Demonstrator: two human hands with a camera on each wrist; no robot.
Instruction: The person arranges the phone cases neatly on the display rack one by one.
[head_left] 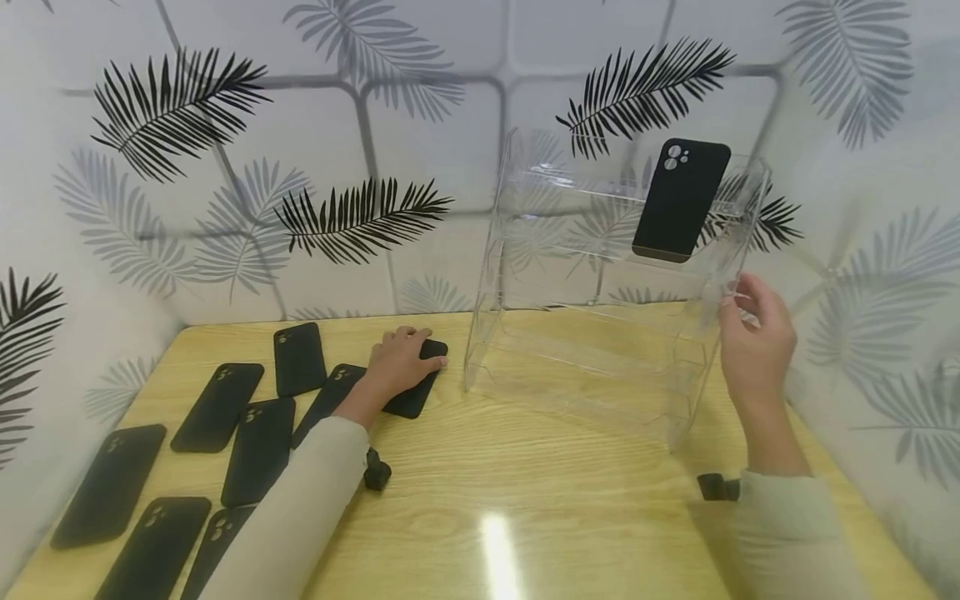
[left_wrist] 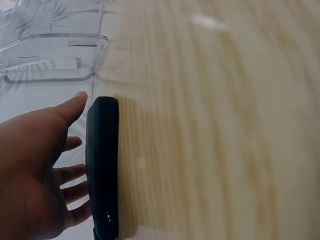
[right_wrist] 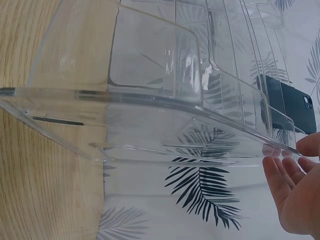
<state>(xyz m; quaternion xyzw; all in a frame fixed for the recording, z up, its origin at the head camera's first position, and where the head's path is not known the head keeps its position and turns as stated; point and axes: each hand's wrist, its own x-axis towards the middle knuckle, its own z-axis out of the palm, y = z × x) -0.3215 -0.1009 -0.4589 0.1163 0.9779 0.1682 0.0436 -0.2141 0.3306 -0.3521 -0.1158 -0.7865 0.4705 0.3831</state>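
Over a black phone case (head_left: 411, 398) on the table lies my left hand (head_left: 401, 360). In the left wrist view its fingers are loosely extended at the upper face of the case (left_wrist: 103, 165), not wrapped round it; whether every fingertip touches is hidden. My right hand (head_left: 757, 333) pinches the side panel edge of a clear acrylic display rack (head_left: 592, 354), thumb on one side and fingers on the other in the right wrist view (right_wrist: 295, 187). Another black phone case (head_left: 682, 200), with camera cutouts, leans tilted on the rack's top tier at the right.
Several more black phone cases (head_left: 258, 450) lie flat on the left part of the wooden table (head_left: 540, 500). A white wall covering with a leaf print (head_left: 435, 150) stands behind the rack and at both sides.
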